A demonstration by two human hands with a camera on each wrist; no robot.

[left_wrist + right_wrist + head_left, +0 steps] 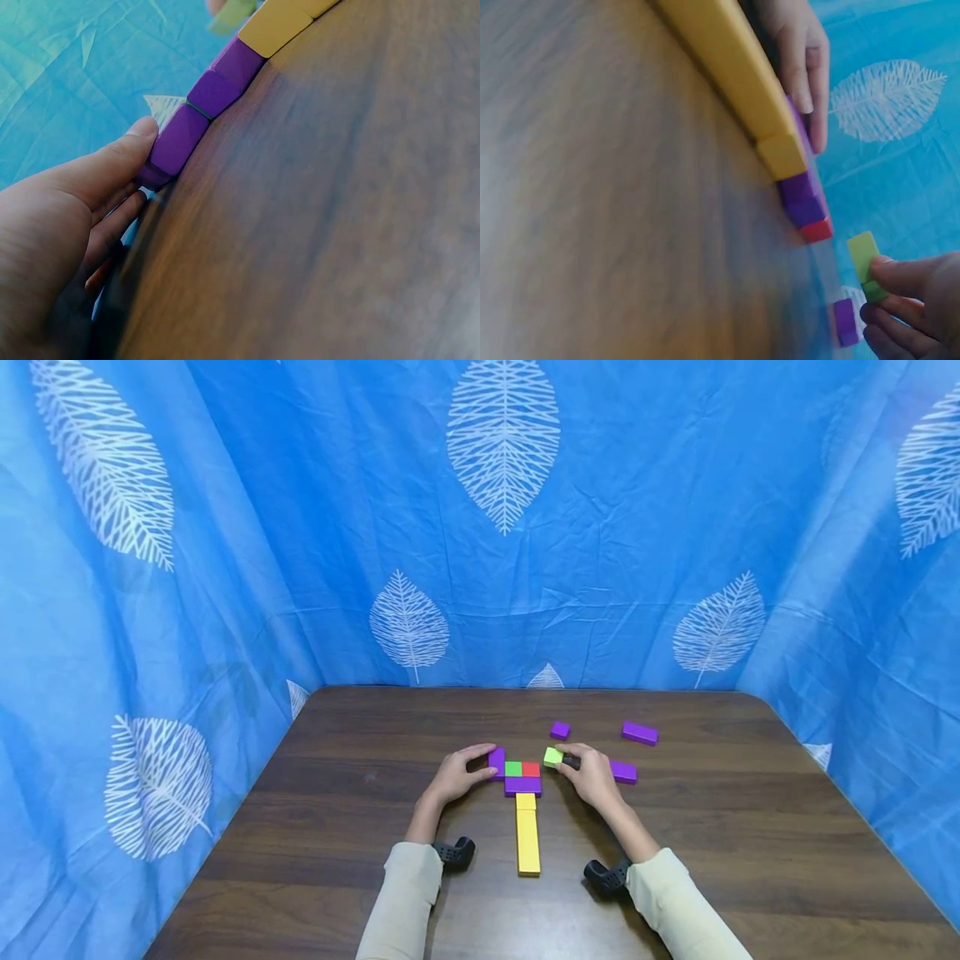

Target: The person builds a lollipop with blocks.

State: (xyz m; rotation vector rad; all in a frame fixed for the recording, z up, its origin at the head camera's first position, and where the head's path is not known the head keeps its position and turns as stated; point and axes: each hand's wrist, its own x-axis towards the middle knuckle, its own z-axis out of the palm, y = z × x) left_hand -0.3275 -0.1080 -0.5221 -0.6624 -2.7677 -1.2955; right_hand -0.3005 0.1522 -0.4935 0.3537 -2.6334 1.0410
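Pinching a lime block [553, 757] between thumb and fingers, the right hand [592, 774] stood just right of the middle of the head view. The block was smooth and crisp-edged; in the right wrist view it looked oblong, its long axis slanting from upper left to lower right, and I couldn't tell whether it touched the table. Left of it, the left hand [457, 775] was closed around an upright-lying purple block [497, 763], thumb on one side and fingers on the other, the block's length running up and down the frame. Right beside that came a small green block [513, 769], then a red block [531, 769], both lying against a crosswise purple bar [522, 786]. Below its middle ran a short yellow piece [526, 802] and a long yellow bar [528, 839], pointing toward the bottom edge. Beyond the right hand lay another purple block [624, 772], with a little purple piece [560, 730] and a slanted purple bar [640, 732] higher up. Everything sat on a dark wood-grained table [300, 860]. Behind hung a creased blue curtain [637, 527] printed with white skeletal leaves.
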